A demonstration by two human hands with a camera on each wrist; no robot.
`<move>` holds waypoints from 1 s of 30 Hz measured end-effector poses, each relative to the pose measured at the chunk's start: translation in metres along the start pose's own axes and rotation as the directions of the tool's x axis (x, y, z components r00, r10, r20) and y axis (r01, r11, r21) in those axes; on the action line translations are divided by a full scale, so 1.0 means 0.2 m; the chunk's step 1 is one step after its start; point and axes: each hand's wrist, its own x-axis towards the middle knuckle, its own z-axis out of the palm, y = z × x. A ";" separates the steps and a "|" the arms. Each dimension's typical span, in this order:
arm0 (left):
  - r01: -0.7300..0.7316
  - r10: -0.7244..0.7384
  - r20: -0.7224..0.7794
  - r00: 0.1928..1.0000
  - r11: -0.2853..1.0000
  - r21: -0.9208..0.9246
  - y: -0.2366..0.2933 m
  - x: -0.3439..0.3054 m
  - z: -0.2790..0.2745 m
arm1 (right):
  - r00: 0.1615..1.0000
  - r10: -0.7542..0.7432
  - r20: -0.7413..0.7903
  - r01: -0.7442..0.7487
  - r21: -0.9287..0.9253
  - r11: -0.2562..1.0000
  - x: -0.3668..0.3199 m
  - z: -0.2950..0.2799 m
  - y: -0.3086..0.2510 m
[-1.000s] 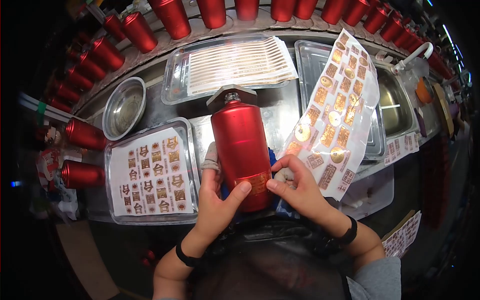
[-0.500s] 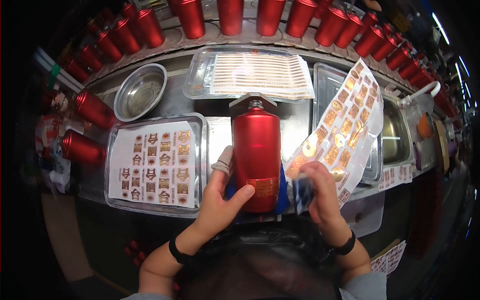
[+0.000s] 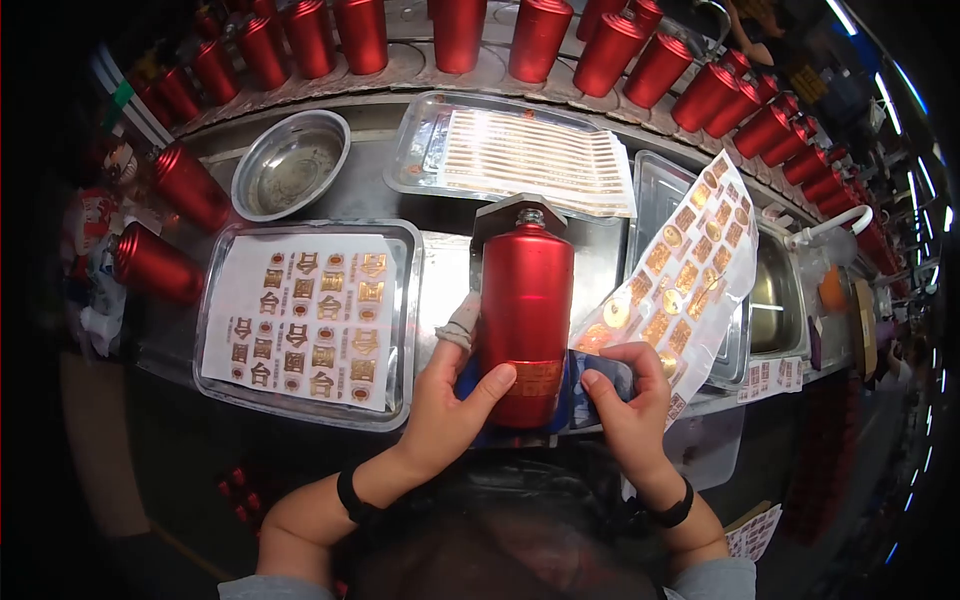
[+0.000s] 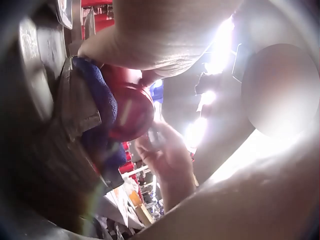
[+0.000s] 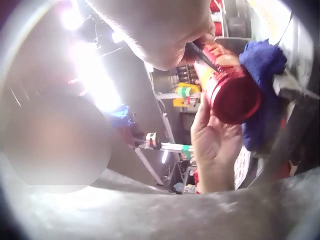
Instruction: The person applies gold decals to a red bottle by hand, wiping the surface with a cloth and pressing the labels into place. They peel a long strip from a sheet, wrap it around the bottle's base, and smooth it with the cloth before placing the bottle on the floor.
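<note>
A red bottle (image 3: pixel 525 300) lies neck away from me on a blue cloth (image 5: pixel 260 60), a gold label (image 3: pixel 538 388) near its base. My left hand (image 3: pixel 445 405) grips the bottle from the left, its thumb at the label's left edge and a whitish wrap around one finger. In my right hand (image 3: pixel 635 405) is a thin dark flat card (image 3: pixel 582 408), pinched between thumb and fingers just right of the label. From the right wrist view, the card's edge meets the bottle near its base. The bottle's neck overlaps an angled metal holder (image 3: pixel 492 218).
To the left, a metal tray (image 3: pixel 412 300) bears a sheet of gold characters (image 3: pixel 315 320). A bowl (image 3: pixel 290 165) and another tray (image 3: pixel 400 165) with striped sheets stand behind. A gold sticker sheet (image 3: pixel 690 270) leans at right near a sink (image 3: pixel 770 290). Red bottles (image 3: pixel 460 40) line the back.
The right hand's fingers have left the label and now hold the dark card, brought back beside the bottle. The left hand keeps its grip. The camera view has shifted.
</note>
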 end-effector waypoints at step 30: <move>-0.421 0.306 0.291 0.906 0.603 0.677 0.03 -0.10 -0.14 | 0.889 -0.422 0.180 0.455 -0.233 0.859 0.02 0.05 -0.11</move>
